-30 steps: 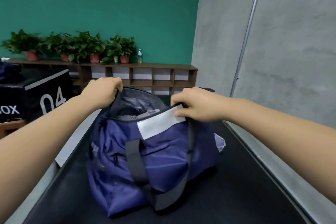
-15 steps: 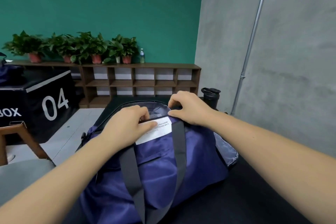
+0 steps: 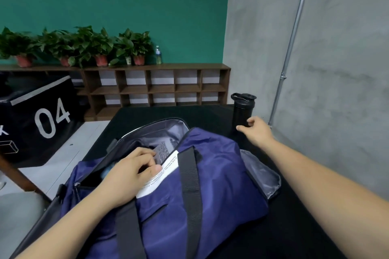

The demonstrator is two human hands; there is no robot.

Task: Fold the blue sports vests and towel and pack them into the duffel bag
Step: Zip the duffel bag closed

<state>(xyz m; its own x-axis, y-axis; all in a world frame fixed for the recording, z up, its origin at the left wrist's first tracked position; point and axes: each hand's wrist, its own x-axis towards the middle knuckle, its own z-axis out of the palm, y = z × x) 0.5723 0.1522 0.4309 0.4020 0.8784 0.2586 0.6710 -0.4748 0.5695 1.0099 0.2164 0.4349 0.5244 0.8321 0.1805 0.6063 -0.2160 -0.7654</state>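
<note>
The navy blue duffel bag (image 3: 219, 176) lies on the black table (image 3: 294, 227) with its top opening unzipped, grey lining showing. A white label (image 3: 162, 174) hangs at the opening's near edge. My left hand (image 3: 130, 172) grips that edge beside the label, fingers curled into the opening. A bit of light blue cloth (image 3: 107, 171) shows inside the bag next to my left hand; the rest of the contents are hidden. My right hand (image 3: 255, 131) is stretched out to the back right, fingers loosely spread just short of a black bottle (image 3: 242, 111), holding nothing.
The black bottle stands at the table's far right near the grey wall (image 3: 336, 69) and a metal pipe (image 3: 292, 48). A black box marked 04 (image 3: 37, 118) stands left. A wooden shelf (image 3: 155, 88) with potted plants runs along the green wall.
My right hand let go of the bag's edge and moved right and away toward the black bottle. My left hand stayed on the edge by the label. The view shifted and the opening gapes wider.
</note>
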